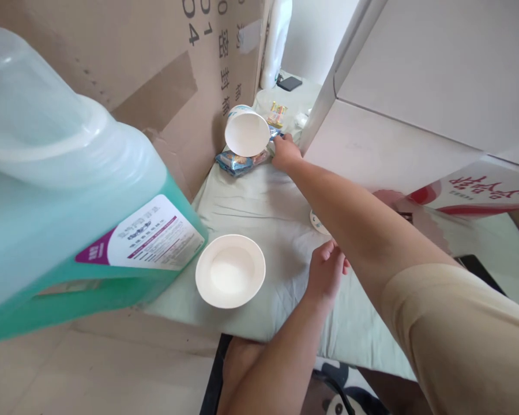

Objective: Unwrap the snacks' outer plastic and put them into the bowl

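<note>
My right hand (286, 152) reaches to the far part of the cloth-covered surface. Its fingers are closed at the end of a small blue packet (275, 132). Just left of it a white paper cup (247, 134) lies tipped, its mouth facing me. Below the cup rests a blue snack packet (234, 163). My left hand (326, 266) lies lower down on the cloth, its fingers curled, with nothing visible in them; my right forearm partly covers it. A white paper bowl (230, 271) stands upright to the left, near the front edge.
A large jug of green liquid (173, 202) stands close on the left, before a cardboard box (155, 75). A white cabinet (415, 115) walls the right side. At the back are a yellow wrapper (277, 114), a white bottle (277, 46) and a dark flat object (289, 84).
</note>
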{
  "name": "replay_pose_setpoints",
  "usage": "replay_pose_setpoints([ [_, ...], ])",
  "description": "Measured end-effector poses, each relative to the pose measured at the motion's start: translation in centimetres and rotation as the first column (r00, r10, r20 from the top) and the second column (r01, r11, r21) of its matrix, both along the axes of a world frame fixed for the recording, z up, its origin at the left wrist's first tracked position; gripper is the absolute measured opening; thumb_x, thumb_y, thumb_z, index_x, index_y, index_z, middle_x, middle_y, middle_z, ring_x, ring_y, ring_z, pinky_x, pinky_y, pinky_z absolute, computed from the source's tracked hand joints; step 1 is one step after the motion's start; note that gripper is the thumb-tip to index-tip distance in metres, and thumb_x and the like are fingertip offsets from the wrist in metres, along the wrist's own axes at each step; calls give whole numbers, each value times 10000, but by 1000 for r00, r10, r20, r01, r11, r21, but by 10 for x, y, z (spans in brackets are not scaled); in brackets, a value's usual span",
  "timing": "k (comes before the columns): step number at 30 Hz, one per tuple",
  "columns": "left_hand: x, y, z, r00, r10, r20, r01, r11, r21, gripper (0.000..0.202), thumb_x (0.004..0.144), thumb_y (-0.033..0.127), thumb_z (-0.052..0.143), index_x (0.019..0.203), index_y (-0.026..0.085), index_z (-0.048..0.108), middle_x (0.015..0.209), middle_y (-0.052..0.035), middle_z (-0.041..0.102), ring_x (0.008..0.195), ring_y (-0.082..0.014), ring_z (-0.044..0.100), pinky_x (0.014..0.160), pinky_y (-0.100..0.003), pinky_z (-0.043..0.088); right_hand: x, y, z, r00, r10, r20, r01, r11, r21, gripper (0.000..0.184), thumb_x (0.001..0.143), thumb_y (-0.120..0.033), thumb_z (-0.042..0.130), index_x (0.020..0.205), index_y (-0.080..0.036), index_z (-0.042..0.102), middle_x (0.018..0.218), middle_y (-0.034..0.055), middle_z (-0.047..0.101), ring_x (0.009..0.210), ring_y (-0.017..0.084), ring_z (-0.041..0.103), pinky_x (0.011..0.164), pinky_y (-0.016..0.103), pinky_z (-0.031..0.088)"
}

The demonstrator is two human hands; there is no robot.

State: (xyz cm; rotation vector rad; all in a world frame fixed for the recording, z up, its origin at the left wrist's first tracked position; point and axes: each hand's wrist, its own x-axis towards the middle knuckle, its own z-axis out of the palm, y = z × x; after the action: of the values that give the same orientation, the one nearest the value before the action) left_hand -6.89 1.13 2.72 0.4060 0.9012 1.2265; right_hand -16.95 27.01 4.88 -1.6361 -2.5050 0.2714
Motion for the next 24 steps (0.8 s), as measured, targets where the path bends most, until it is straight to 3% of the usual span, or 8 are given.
replay_pose_setpoints([
  [7, 10, -7, 5, 997, 53, -52, -50, 997, 65, 292, 775, 388, 581, 582, 212, 449, 552, 33, 445, 537, -100, 366, 572, -274, 307, 2, -24, 33, 943, -184, -278, 178, 983, -46, 499, 823, -157, 644, 1306, -117, 526, 1277, 167, 540, 1206, 347, 611, 1001, 469, 492],
  [11, 6, -3, 6, 993, 99, -57, -97, 994, 41, 210, 758, 325, 567, 604, 203, 492, 557, 30, 466, 537, -101, 404, 592, -271, 338, 26, -62, 59, 856, -207, -473, 187, 978, -90, 450, 804, -138, 603, 1249, -158, 536, 1153, 100, 623, 1091, 250, 637, 914, 374, 535],
  [13, 0, 1, 5, 987, 157, -25, -157, 988, 7, 202, 754, 330, 586, 627, 200, 499, 569, 28, 474, 545, -104, 435, 602, -269, 354, 63, -101, 70, 714, -139, -686, 50, 988, -148, 473, 783, -157, 606, 1248, -216, 536, 1111, 55, 656, 994, 205, 649, 840, 342, 558],
  [15, -8, 4, 6, 970, 231, 79, -228, 972, -50, 216, 772, 389, 603, 707, 197, 530, 660, 5, 544, 607, -116, 523, 634, -264, 404, 116, -150, 76, 516, -97, -851, -87, 983, -164, 463, 745, -198, 647, 1196, -278, 580, 1123, 30, 673, 983, 199, 658, 804, 338, 576],
  [17, -14, 4, 8, 939, 248, 239, -239, 969, -67, 308, 807, 508, 589, 843, 202, 574, 853, -40, 639, 752, -148, 627, 706, -280, 485, 173, -202, 72, 347, -186, -919, -120, 963, -240, 445, 684, -207, 707, 1108, -314, 629, 1150, 25, 685, 982, 202, 672, 756, 327, 589],
  [20, -15, 0, 10, 936, 32, 350, -67, 994, 88, 519, 782, 676, 613, 1045, 229, 607, 1139, -87, 674, 961, -217, 672, 800, -352, 564, 243, -263, 48, 149, -379, -913, -43, 920, -389, 415, 633, -180, 727, 1008, -341, 652, 1148, 1, 701, 926, 171, 687, 670, 281, 591],
  [22, -6, -2, 7, 967, -130, 220, 86, 976, 198, 625, 668, 611, 791, 1142, 247, 606, 1175, -82, 680, 1006, -241, 670, 807, -358, 574, 273, -289, 24, 88, -469, -879, -15, 881, -472, 487, 630, -192, 752, 1074, -360, 642, 1190, -6, 703, 961, 178, 696, 673, 288, 600],
  [24, 6, -3, 2, 982, -185, 36, 171, 956, 238, 737, 571, 456, 908, 1208, 260, 594, 1144, -62, 693, 1022, -248, 671, 805, -342, 576, 295, -302, 2, 98, -521, -848, -17, 851, -525, 524, 661, -245, 792, 1145, -353, 622, 1248, 4, 692, 1057, 206, 689, 743, 323, 611],
])
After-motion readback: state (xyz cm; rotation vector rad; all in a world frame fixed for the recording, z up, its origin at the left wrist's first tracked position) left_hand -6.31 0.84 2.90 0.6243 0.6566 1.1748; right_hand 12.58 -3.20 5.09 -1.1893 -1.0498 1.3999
